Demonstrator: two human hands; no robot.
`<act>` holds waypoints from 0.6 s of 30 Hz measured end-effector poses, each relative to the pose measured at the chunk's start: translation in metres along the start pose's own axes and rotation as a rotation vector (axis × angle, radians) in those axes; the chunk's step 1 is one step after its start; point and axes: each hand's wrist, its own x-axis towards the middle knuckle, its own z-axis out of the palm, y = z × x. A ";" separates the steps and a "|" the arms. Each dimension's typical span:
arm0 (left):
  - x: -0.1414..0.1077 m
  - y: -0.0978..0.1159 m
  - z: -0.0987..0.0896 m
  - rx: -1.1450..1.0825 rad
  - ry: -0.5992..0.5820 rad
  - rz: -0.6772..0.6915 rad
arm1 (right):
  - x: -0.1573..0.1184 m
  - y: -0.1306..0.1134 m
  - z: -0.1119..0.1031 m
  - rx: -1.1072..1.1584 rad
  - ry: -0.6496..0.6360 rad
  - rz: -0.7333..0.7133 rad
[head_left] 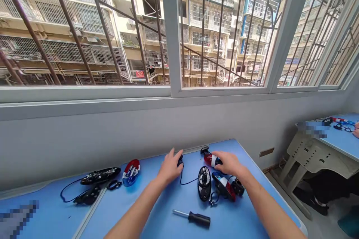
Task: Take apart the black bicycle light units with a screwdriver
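Note:
My left hand (pixel 171 165) is at the back of the blue table, its fingers apart beside a small black part (pixel 180 160) with a cable; it touches or nearly touches it. My right hand (pixel 227 163) has its fingers around a red, white and blue shell (pixel 210 160), which lies by a small black piece (pixel 204 151). Between my arms lies a glossy black oval unit (pixel 204 183), joined to the cable. Right of it are a second red and white shell (pixel 225 185) and a black ring clamp (pixel 214 198). A screwdriver (pixel 199 219) lies nearest to me.
On the left of the table (pixel 157 213) lie a long black unit (pixel 101 175), a black cabled part (pixel 88 195), a black clamp (pixel 114 185) and a red and blue shell (pixel 131 173). Wall and barred windows stand behind. Another table (pixel 336 140) with a person's hand is far right.

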 end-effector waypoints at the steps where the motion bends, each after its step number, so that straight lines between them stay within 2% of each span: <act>1: 0.003 -0.001 0.001 -0.004 -0.007 0.000 | -0.004 0.005 -0.002 -0.004 0.008 0.018; 9: 0.001 -0.006 0.003 -0.044 -0.024 0.029 | -0.022 0.028 0.001 -0.014 0.091 0.143; 14: -0.010 -0.004 0.003 -0.038 -0.011 0.007 | -0.029 0.033 -0.002 0.029 0.144 0.117; 18: -0.019 0.002 0.001 -0.021 -0.007 -0.009 | -0.048 0.026 -0.011 0.052 0.260 0.098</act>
